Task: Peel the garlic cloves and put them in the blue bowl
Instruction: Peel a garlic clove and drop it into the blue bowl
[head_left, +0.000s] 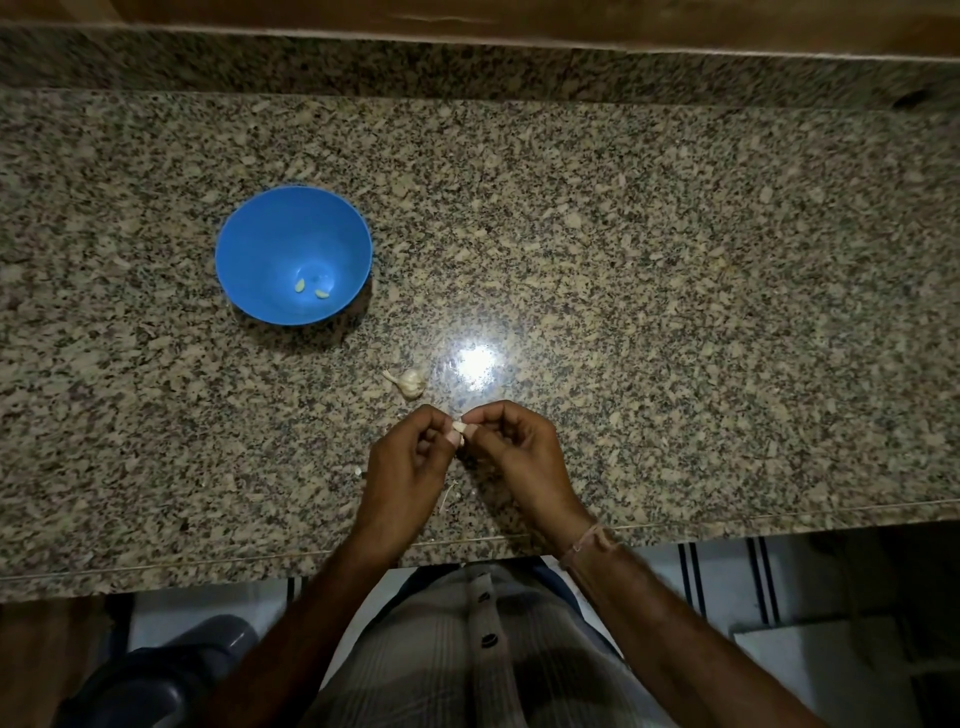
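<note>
Both hands — left hand (410, 462), right hand (514, 447) — pinch one garlic clove (459, 427), seemingly part-peeled. Garlic bulb (411, 382) lies just beyond; blue bowl (260, 244), far left, holds two peeled cloves (310, 289).

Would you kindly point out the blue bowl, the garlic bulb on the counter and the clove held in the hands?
blue bowl (270, 244), head view, bare inner wall.
garlic bulb (410, 383), head view, middle of its rounded body.
clove (459, 427), head view, its visible pale middle.
</note>
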